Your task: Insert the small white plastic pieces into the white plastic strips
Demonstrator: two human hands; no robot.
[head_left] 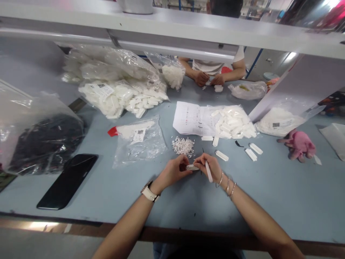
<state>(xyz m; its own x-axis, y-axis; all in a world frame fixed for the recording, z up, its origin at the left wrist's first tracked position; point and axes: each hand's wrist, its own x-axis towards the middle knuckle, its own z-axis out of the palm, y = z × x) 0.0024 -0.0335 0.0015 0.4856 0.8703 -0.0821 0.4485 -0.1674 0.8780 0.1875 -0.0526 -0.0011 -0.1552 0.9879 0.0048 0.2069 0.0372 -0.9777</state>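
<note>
Between my two hands, low over the bench, is a small white plastic strip (192, 167) with a row of little marks or teeth along it. My left hand (176, 169) pinches its left end between thumb and fingers. At its right end are the fingertips of my right hand (208, 165), which also grips a thin tool with a white handle (208, 172), slanting across the palm. Just beyond my hands lies a heap of tiny white pieces (183, 146). Flat white plastic parts (222, 155) lie to the right of it.
A printed sheet (190, 118) and a bag of white parts (234, 122) lie ahead. Large clear bags (115, 97) stand at the back left. A black phone-like slab (67, 181) lies left, a pink glove (300, 145) right. Another person's hands (202, 78) work opposite, beneath the shelf (172, 27).
</note>
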